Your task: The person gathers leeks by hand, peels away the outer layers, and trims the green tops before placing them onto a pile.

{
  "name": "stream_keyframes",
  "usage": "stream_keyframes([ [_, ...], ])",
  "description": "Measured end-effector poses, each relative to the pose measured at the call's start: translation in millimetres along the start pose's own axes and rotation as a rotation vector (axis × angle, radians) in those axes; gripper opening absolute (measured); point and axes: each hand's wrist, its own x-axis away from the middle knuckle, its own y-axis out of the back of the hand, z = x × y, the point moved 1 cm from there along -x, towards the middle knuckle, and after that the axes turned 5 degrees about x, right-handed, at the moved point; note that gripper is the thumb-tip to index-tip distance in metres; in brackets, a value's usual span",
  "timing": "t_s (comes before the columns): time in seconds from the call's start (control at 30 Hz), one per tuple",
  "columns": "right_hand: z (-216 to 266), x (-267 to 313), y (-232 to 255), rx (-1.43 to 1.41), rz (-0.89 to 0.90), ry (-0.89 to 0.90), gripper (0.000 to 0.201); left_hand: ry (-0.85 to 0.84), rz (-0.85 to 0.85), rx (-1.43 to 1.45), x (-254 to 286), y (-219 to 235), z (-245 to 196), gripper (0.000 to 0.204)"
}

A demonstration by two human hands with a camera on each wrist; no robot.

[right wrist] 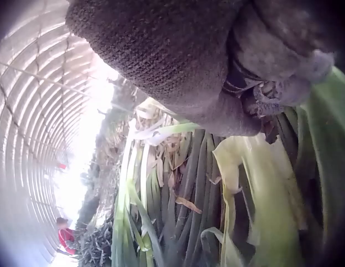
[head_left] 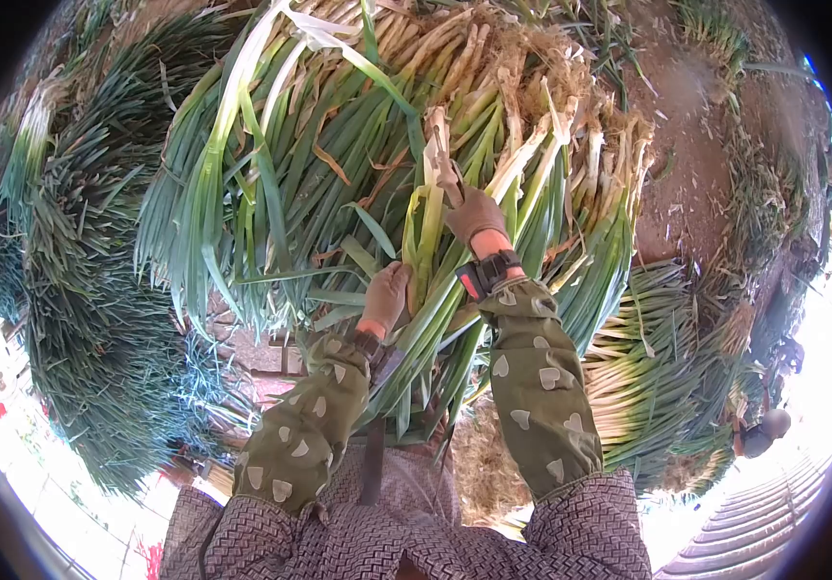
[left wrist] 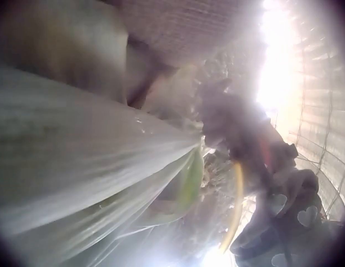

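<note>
The gloved right hand (head_left: 474, 215) pinches one green onion stalk (head_left: 432, 208) near its white end; the gloved left hand (head_left: 386, 295) clasps its green leaves lower down. Beyond both hands lies one big onion pile (head_left: 271, 164). Pulling too hard could snap the stalk or tear its leaves.

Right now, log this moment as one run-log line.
left hand: grips green leaves of scallion stalk | right hand: grips its white end | under: scallion heap
</note>
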Motion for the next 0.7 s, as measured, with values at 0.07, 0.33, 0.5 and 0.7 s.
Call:
stream_keyframes([
  [0.07, 5.5, -13.4, 0.6, 0.007, 0.016, -0.049, 0.045, 0.023, -0.013, -0.001, -3.3, 1.7, 12.5, 0.032],
  [0.33, -0.6, 0.1, 6.6, -0.208, 0.05, -0.09, 0.043, -0.511, -0.297, -0.874, 21.6, 0.1, -90.8, 0.025],
  [0.5, -16.4, 76.5, 9.1, -0.302, -0.007, -0.056, 0.038, -0.465, -0.011, -1.214, -17.0, -31.1, -85.7, 0.022],
  [0.7, -42.7, 176.6, 0.0, -0.418, -0.046, -0.117, 0.035, -0.122, 0.025, -1.245, -49.1, -36.1, -87.2, 0.028],
])
